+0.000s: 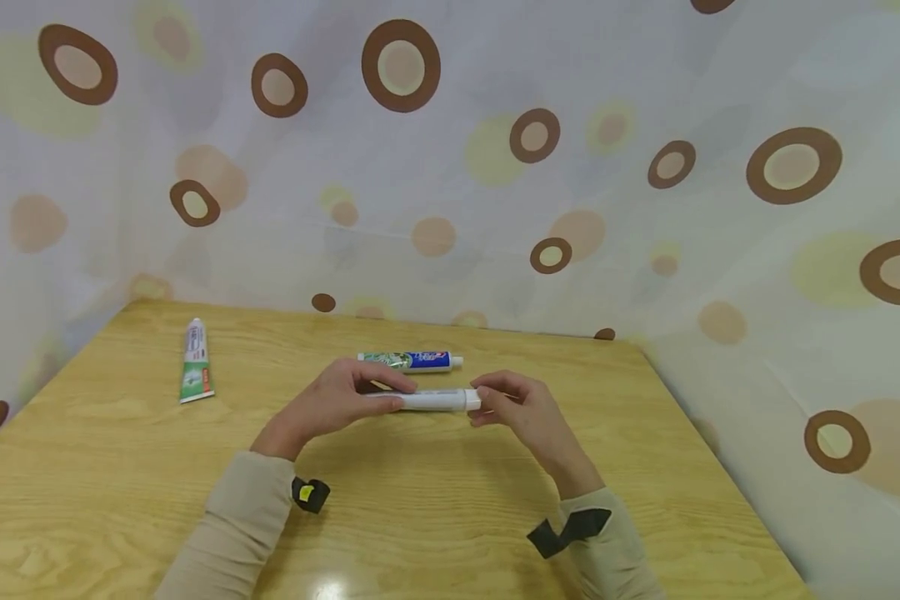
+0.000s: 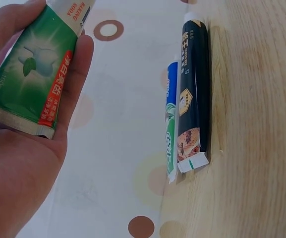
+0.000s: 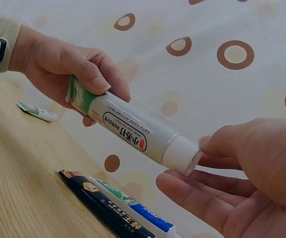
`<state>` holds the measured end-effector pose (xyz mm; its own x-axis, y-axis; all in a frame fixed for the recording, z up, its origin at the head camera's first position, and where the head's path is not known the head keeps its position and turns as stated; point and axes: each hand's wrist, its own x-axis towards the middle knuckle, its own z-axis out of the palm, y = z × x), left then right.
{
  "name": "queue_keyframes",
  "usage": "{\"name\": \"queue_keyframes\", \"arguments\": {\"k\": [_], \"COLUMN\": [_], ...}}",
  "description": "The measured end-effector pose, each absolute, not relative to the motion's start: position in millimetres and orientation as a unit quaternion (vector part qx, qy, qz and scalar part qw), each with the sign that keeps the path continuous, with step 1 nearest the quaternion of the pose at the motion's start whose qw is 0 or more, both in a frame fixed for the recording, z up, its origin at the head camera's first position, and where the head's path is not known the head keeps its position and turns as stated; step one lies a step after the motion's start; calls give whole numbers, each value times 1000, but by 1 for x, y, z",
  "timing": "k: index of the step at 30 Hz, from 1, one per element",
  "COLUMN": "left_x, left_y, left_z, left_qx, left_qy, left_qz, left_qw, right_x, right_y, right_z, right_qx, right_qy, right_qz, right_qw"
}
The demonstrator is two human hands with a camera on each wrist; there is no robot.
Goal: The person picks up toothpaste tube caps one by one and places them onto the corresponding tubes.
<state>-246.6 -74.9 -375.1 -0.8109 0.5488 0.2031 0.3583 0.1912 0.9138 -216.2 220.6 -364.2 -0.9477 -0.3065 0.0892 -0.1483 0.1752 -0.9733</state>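
Note:
My left hand (image 1: 330, 404) grips a white and green toothpaste tube (image 1: 431, 400) around its flat tail end. In the left wrist view, the tube's green end (image 2: 36, 74) lies between thumb and fingers. The tube points rightward, raised above the table. At its other end, my right hand (image 1: 521, 412) pinches the white cap (image 3: 181, 154) between thumb and fingertips. Below the held tube, a black toothpaste tube (image 3: 100, 203) and a blue and green one (image 3: 138, 206) lie side by side. From the head camera, the black tube is mostly hidden.
Another white and green toothpaste tube (image 1: 196, 362) lies at the left of the wooden table (image 1: 420, 500). A white curtain with brown rings (image 1: 435, 167) stands behind the table and along its sides.

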Motion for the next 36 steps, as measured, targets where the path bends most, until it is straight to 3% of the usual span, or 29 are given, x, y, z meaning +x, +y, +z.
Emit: {"name": "queue_keyframes", "arguments": {"k": [36], "left_x": [-246], "left_y": [-75], "left_z": [-374], "left_qx": [302], "left_qy": [763], "left_qz": [565], "left_qw": [88], "right_x": [-214], "right_y": [222], "right_z": [-362], "right_qx": [-188], "right_qy": [786], "right_qz": [-588], "right_qw": [42]}}
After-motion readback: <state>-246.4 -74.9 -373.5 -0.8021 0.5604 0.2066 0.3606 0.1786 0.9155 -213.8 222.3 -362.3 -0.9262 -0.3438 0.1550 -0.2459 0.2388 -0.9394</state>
